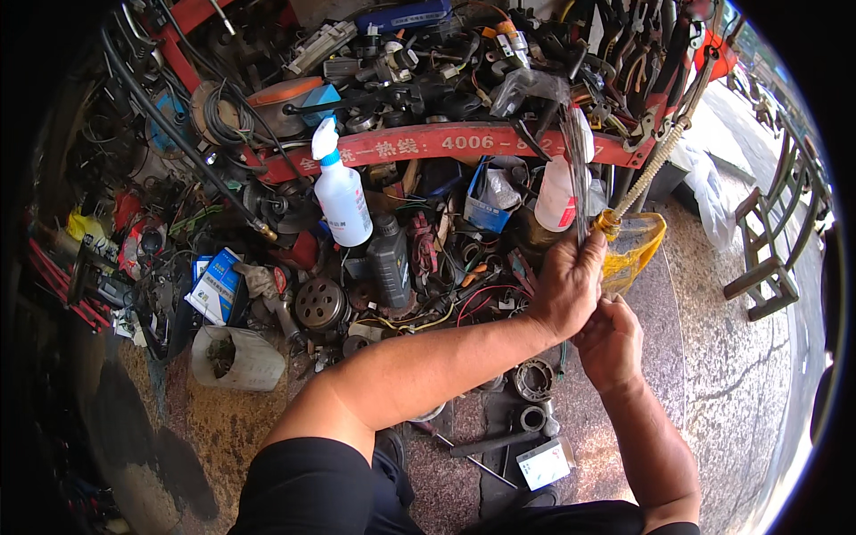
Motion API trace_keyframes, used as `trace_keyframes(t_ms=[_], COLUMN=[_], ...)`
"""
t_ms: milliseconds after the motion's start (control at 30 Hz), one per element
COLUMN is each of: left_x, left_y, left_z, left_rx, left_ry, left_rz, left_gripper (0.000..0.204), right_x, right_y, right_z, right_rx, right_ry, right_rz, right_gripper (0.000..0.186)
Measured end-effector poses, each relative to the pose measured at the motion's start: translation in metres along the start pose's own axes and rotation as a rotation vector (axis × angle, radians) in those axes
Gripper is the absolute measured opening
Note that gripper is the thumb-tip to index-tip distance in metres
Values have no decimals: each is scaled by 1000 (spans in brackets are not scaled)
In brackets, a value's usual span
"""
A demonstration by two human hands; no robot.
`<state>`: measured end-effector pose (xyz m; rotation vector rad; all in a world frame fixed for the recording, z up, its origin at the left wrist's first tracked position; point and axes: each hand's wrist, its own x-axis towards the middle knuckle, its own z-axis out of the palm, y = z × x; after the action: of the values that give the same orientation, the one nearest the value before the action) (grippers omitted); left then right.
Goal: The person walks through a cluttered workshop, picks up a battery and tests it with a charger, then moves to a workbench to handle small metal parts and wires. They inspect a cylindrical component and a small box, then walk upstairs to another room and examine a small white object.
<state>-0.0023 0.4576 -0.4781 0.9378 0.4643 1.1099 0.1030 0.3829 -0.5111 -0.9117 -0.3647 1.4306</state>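
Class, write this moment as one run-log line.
left hand: gripping clear plastic; right hand: curled, contents hidden; behind: red-labelled white bottle

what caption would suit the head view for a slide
Left hand grips twisted clear plastic, right hand just below, before a cluttered red rack.

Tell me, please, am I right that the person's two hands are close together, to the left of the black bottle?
Not quite: the side is wrong. The head view shows the left hand and right hand close together, but to the right of the black bottle.
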Motion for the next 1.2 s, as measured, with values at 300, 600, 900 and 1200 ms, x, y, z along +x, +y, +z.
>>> trace_keyframes(t_ms=[300, 600, 900, 1200], left_x=[12, 9, 7, 9], left_y=[6, 12, 6, -9], left_z=[-33, -50, -57, -66], left_rx=[-188, 79, 153, 400], left_ry=[89, -177, -248, -218], left_rz=[-284, -497, -683, -446], left_gripper=[36, 34, 45, 20], right_x=[11, 21, 9, 2], right_y=[12, -9, -23, -36], right_z=[-16, -31, -20, -19], right_rx=[-164, -661, -835, -900], right_ry=[43, 31, -135, -160], right_rz=[-112, -178, -161, -35], right_gripper=[5, 11, 16, 16])
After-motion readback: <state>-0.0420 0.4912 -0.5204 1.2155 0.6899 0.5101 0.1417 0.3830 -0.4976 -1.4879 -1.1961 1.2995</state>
